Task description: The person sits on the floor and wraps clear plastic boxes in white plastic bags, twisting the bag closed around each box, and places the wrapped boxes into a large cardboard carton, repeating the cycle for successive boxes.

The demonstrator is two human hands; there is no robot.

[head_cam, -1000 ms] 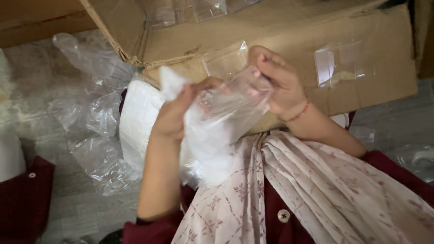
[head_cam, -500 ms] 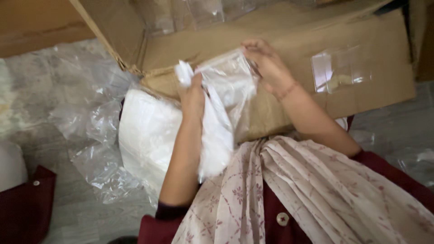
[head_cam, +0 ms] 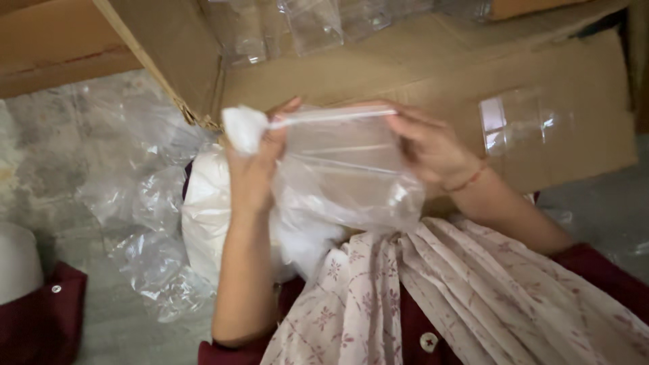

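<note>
A clear plastic bag [head_cam: 345, 179] with white soft material inside hangs in front of my chest. My left hand [head_cam: 251, 169] grips the bag's left top corner, where a white tuft [head_cam: 243, 127] sticks out. My right hand [head_cam: 433, 149] pinches the right end of the bag's top edge. The edge is stretched tight between the two hands.
A large open cardboard box [head_cam: 405, 74] stands just beyond my hands, with clear plastic packets [head_cam: 311, 23] inside. Loose crumpled plastic bags [head_cam: 142, 196] lie on the grey floor at left, beside a white bundle [head_cam: 206, 216]. A patterned scarf [head_cam: 433, 297] hangs over my front.
My hands have spread apart, pulling the bag's top edge straight and level. The bag has come up and now hangs squarely between them.
</note>
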